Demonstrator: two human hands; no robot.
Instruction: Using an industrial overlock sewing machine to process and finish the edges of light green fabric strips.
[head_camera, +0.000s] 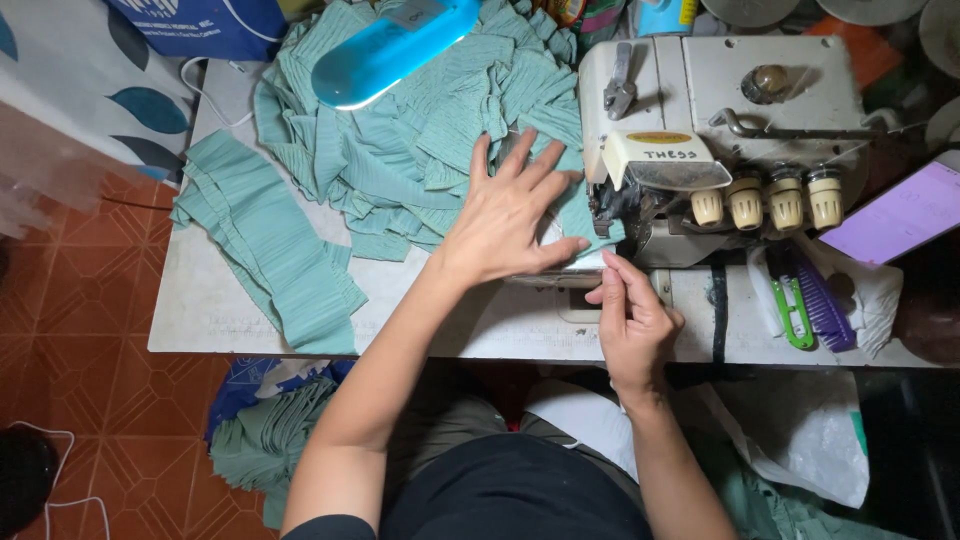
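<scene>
Left hand (512, 210) flat, fingers spread, pressing green fabric piece (590, 215) on table (210, 300) just left of sewing machine (720, 130). Right hand (632, 318) nearer, fingers pinched on fabric's near edge by the needle. Fabric pile (400, 140) far left; green snips (795, 315) right.

A single head-worn camera looks steeply down from close above at a white worktable (250, 310) and cream overlock sewing machine (720, 100).
</scene>
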